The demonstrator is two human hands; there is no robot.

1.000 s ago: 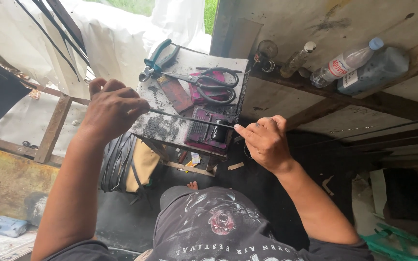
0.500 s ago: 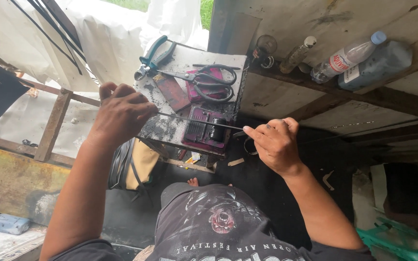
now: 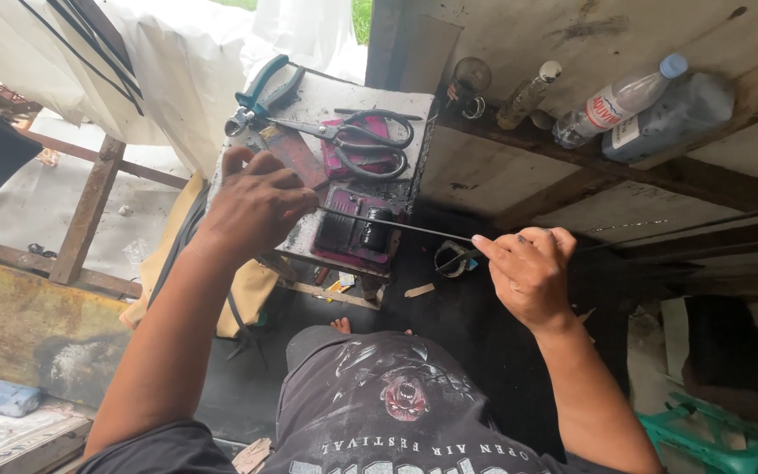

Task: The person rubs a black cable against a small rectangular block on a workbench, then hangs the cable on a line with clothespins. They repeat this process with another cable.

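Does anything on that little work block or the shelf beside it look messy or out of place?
The white work block is smeared black near its front edge. Two plastic bottles lie on their sides on the wooden ledge. Scissors and pliers lie loose. Nothing spilled.

One head-worn camera looks steeply down from close above the small work table point(image 3: 396, 105). The wearer's lap lies below it, and a wooden shelf point(image 3: 572, 167) right of it.
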